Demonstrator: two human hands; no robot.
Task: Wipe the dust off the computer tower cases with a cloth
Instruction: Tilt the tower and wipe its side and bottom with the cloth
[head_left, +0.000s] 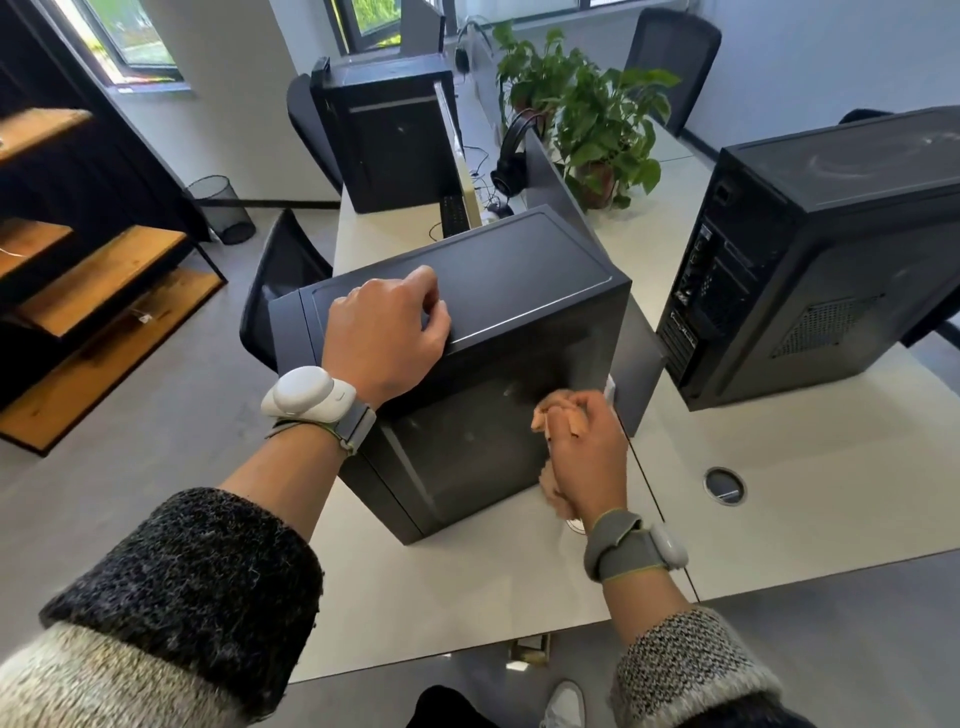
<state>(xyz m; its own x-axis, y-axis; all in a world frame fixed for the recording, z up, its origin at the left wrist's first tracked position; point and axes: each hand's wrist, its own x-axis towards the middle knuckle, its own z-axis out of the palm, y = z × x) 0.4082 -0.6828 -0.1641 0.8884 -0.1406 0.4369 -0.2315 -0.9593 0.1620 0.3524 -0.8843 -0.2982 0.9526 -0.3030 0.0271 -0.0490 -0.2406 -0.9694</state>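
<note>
Right hand (587, 452) had its grip closed round the cloth (546, 415), pressed low on the near tower (483, 291) side panel, standing on the worktop (805, 499). Left hand (387, 332), fingers curled and holding nothing, braced the top. Panel looked smudgy; right tower (831, 249) dusty, far tower (384, 140) probably pending.

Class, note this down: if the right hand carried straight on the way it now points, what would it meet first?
Most likely the near tower's side panel. The right hand grips the cloth against it or just off it; depth is unclear.
</note>
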